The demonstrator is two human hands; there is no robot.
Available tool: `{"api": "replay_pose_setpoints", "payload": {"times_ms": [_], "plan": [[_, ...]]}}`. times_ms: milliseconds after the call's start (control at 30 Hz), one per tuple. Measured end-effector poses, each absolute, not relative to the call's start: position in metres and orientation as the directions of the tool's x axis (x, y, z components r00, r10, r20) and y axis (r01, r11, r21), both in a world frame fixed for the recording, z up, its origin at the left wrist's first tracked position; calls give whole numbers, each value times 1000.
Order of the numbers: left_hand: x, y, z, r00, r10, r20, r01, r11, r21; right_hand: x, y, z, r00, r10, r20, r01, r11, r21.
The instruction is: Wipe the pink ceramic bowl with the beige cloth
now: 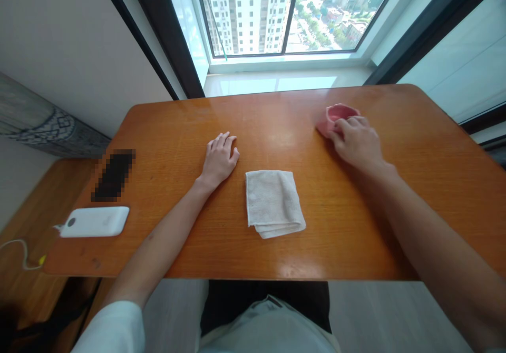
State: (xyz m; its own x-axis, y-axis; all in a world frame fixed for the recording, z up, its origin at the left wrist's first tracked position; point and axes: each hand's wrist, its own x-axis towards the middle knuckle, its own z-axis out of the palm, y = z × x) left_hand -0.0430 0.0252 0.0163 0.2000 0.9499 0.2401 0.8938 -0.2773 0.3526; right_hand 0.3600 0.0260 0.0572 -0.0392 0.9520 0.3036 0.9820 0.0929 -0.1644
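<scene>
Toward the far right of the wooden table (pixel 177 184), my right hand (pixel 358 139) grips a small pink cup (pixel 334 111) by its near side. The fingers hide part of the cup, and a flat pink edge shows at its lower left; I cannot tell whether that is a saucer. My left hand (pixel 219 158) rests palm down on the tabletop with its fingers stretched out, holding nothing. Between my arms lies a folded whitish cloth (pixel 273 200), its lower edge showing several layers. Neither hand touches it.
A white device (pixel 97 222) with a cable lies at the table's left edge. Behind it is a dark blurred-out rectangle (pixel 114 176). A window (pixel 284 21) stands beyond the far edge, and a patterned curtain (pixel 59 124) hangs at the left.
</scene>
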Motion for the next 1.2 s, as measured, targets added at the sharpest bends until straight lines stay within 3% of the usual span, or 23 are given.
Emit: {"api": "replay_pose_setpoints", "payload": {"times_ms": [100,200,333,433,533,567,633,733,833,900,967,1067,1200], "plan": [[-42,25,17,199,951,237,897,-274,347,411,41,51,164,934,319,961,-78,-265],[-41,25,18,202,952,229,900,-272,340,434,48,53,223,924,312,905,-77,-419],[-41,24,18,198,954,225,900,-268,345,387,25,67,262,876,405,932,-121,-340],[-41,24,17,196,951,238,899,-271,344,302,-33,73,59,908,414,934,96,-345],[-42,25,16,194,949,247,897,-274,346,225,-102,64,-425,865,266,751,501,-430],[-42,25,15,195,949,248,896,-275,348,211,-119,58,-538,817,206,689,567,-452],[-43,25,14,195,948,252,893,-278,355,205,-135,46,-585,796,154,669,582,-463],[-43,26,14,192,948,255,885,-279,372,253,-122,33,-454,885,99,818,458,-348],[-42,25,15,195,949,250,880,-281,383,345,-93,26,-154,980,128,957,180,-227],[-42,25,15,200,949,245,881,-284,379,412,-81,21,81,982,173,975,-41,-220],[-41,25,15,199,948,248,881,-284,378,468,-77,17,244,949,202,938,-177,-299],[-41,25,14,189,946,262,877,-283,388,501,-81,18,256,942,218,898,-148,-414],[-40,25,14,192,945,266,880,-285,380,439,-82,38,137,889,437,941,21,-338]]}}
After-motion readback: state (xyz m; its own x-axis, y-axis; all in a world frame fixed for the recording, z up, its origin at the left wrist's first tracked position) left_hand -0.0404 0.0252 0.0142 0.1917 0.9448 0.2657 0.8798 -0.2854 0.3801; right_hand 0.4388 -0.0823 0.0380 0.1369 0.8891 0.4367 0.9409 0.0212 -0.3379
